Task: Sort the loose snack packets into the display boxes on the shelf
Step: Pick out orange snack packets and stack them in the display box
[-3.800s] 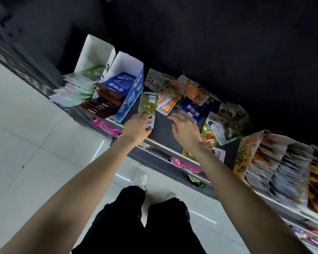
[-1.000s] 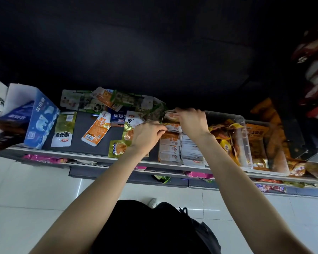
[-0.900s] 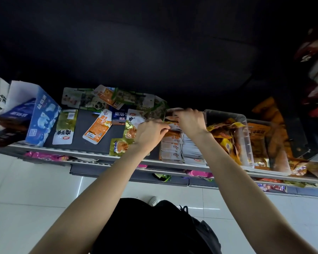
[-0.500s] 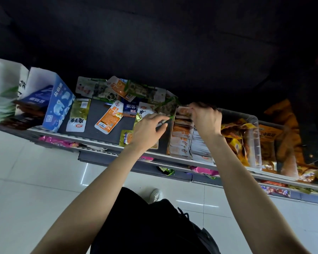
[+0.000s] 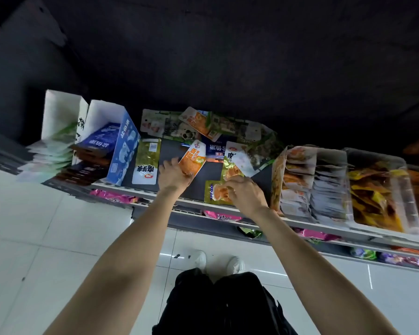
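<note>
left hand (image 5: 173,176): fingers grasping near end of orange packet (image 5: 192,158), lifted off shelf (image 5: 198,187)
right hand (image 5: 245,194): fingers curled on gold packet (image 5: 217,192) at near shelf edge
loose packets (image 5: 203,126): piled at far middle
blue box (image 5: 122,147): left
clear boxes (image 5: 310,180): right, full

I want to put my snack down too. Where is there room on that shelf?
Bare dark shelf shows between the green packet and orange packet, and by the right hand and paper tray. The back is piled.
</note>
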The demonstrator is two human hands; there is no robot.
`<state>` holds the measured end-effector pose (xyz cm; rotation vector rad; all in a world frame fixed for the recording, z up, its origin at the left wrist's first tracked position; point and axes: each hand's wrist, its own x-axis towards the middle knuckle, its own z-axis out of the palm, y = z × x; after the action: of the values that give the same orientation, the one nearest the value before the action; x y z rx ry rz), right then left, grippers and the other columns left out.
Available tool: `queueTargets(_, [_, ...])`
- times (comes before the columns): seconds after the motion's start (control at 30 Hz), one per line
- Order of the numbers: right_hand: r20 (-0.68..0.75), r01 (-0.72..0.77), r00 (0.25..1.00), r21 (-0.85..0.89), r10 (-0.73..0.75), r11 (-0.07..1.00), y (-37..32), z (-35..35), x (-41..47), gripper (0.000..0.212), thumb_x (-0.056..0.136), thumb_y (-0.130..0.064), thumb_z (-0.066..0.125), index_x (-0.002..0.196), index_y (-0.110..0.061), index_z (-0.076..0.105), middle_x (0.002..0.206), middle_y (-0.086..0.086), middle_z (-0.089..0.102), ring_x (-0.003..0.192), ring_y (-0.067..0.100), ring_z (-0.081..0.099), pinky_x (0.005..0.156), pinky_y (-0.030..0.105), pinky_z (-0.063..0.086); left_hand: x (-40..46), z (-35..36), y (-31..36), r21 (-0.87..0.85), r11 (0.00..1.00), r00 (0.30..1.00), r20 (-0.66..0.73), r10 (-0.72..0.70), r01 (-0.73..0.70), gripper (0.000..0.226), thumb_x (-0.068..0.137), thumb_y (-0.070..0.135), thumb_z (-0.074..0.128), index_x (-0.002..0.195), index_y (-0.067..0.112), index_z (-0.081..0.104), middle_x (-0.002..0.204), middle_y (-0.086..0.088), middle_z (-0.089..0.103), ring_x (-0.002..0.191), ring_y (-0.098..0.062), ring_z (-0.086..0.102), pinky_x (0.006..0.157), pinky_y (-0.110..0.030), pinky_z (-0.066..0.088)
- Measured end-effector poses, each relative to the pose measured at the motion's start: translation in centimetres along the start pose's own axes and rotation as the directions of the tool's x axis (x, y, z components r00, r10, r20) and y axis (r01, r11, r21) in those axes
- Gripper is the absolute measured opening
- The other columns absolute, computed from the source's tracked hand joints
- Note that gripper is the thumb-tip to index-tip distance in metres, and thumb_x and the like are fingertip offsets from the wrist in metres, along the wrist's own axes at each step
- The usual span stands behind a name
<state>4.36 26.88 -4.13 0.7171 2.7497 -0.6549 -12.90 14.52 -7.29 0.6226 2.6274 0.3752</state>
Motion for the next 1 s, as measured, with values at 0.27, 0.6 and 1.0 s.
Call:
queueTargets(0.27, [0.134,-0.106,0.986,0.042,0.099,0.994,0.1,2.6,1.0,0.035,0.098,-0.031,0.045,0.133,-0.032,0.052,0.150,-0.009,0.033,0.136,0.021,0.033,0.113,0.036,0.027,0.7,-0.7,-2.0,-0.098,0.995,1.000,0.015,0.028,-0.026,0.043,0.080,0.031,0.071,0.109,0.006,0.052,0.105,-0.015,0.065,0.097,-0.032,0.063,0.076,-0.037,0.048])
queueTargets(0.6, [-0.024,-0.027,0.846,0.996,0.533,0.089,-8.2,-5.5,-5.2,0.031,0.089,-0.025,0.064,0.115,-0.011,0.057,0.094,0.011,0.071,0.078,0.017,0.070,0.066,0.026,0.057,-7.9,-4.9,-1.7,0.188,0.583,0.405,-0.552,0.729,-0.791,0.039,0.082,0.017,0.059,0.120,0.026,0.056,0.112,0.006,0.051,0.094,-0.019,0.047,0.079,-0.029,0.037])
queueTargets(1.0, [-0.336,-0.105,0.727,0.808,0.599,0.580,-0.5,-6.9,-13.2,0.029,0.083,0.000,0.061,0.089,-0.028,0.060,0.088,-0.003,0.071,0.071,0.019,0.071,0.061,0.045,0.059,-8.3,-3.0,4.6,0.166,0.165,0.147,-0.115,0.982,-0.972,0.075,0.072,-0.007,0.064,0.135,0.028,0.044,0.130,0.003,0.048,0.116,-0.019,0.043,0.100,-0.032,0.030])
